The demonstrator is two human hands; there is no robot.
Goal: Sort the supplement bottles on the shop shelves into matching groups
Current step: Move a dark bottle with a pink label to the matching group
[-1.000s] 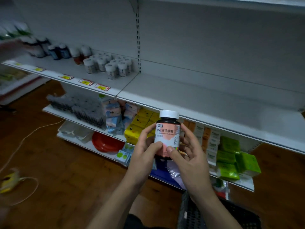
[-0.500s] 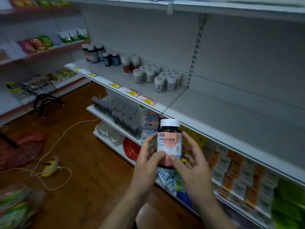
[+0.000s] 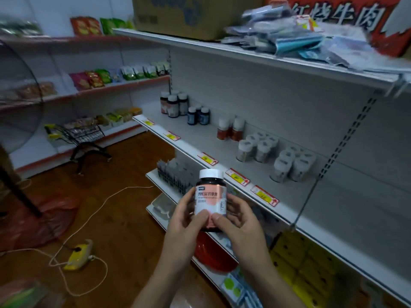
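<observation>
Here, at lower centre of the frame, both hands, left hand (image 3: 185,221) and right hand (image 3: 241,221), grasp one pink-labelled bottle (image 3: 210,202), unplaced, while the shelf (image 3: 289,196) bottles at centre right already stand grouped.

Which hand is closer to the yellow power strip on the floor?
Left. The left hand holds the bottle on the side toward the power strip; the right hand holds its far side.

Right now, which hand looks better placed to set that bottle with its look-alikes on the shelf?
Probably the left hand. Both it and the right hand grip the bottle, but the similar dark bottles stand at the far left end of the shelf, on the left hand's side.
</observation>
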